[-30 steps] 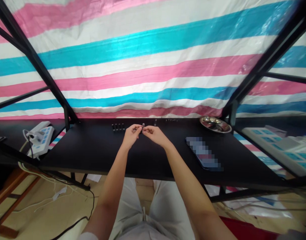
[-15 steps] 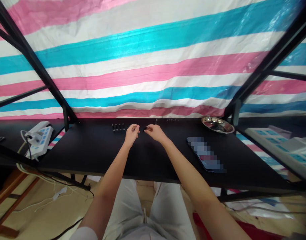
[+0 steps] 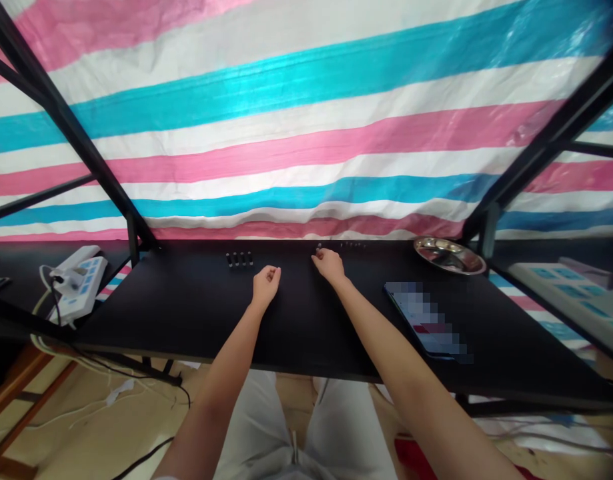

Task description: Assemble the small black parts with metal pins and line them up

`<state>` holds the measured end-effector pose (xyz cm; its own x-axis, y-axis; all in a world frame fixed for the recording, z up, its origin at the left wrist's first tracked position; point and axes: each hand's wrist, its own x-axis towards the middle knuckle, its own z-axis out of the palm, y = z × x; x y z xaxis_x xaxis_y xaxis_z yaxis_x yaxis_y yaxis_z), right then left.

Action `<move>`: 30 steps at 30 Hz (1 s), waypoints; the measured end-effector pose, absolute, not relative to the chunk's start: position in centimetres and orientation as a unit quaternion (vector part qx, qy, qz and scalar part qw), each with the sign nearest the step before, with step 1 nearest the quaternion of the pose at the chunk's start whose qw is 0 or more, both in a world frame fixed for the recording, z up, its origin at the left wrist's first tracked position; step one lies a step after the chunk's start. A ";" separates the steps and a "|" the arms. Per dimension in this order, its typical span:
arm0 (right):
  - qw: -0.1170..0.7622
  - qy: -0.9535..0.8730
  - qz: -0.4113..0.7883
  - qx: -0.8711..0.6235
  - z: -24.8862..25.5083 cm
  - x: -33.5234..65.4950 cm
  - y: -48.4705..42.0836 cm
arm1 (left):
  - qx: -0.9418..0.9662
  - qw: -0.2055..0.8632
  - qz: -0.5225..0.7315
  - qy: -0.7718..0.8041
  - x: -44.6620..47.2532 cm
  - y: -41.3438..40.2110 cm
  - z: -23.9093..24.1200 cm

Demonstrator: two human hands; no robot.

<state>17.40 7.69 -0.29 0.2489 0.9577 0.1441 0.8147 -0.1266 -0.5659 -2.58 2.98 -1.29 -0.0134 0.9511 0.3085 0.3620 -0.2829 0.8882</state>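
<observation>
My left hand [image 3: 267, 287] hovers over the middle of the black tabletop, fingers curled and thumb pressed to them. Whatever it may hold is too small or hidden to name. Further back, my right hand [image 3: 330, 265] is pinched at the fingertips. Just behind those fingers shows a small dark piece with a pale tip [image 3: 319, 247]; whether they grip it I cannot tell. To the left of my left hand, several short black cylinders with silvery ends [image 3: 239, 259] are lined up in a row. A line of tiny pale pieces [image 3: 353, 245] lies at the back, right of my right hand.
A shiny divided metal plate [image 3: 450, 256] sits at the back right corner. In front of it lies a phone [image 3: 421, 320], its screen blurred out. Power strips [image 3: 81, 287] with cables are at the left. Black metal posts and a striped sheet [image 3: 296, 153] stand behind the table [image 3: 186, 313].
My hands have separated: the right moved right to the small dark piece at the back, the left drew slightly nearer to me. The dark object at my right fingertips is no longer visible.
</observation>
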 end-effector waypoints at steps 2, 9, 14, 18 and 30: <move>0.271 -0.598 0.132 -0.743 -0.6 17.4 7.9 | 0.634 0.294 0.489 0.521 -2.8 3.0 -1.3; 0.284 -0.595 0.136 -0.739 -1.3 17.3 8.1 | 0.659 0.260 0.474 0.523 -2.8 2.6 -1.2; 0.271 -0.614 0.132 -0.730 -1.5 17.7 8.5 | 0.663 0.253 0.471 0.524 -2.8 2.3 -0.8; 0.257 -0.619 0.149 -0.727 -1.3 18.3 8.8 | 0.664 0.252 0.468 0.526 -2.8 2.3 -0.8; 0.242 -0.582 0.145 -0.763 -1.0 18.5 8.4 | 0.668 0.239 0.467 0.528 -2.9 2.3 -1.0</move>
<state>18.45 8.43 -1.04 0.2805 0.9580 0.0602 0.8179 -0.2057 -0.5373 -2.93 2.32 -1.03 0.0054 0.9285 0.3714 0.4830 -0.3277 0.8120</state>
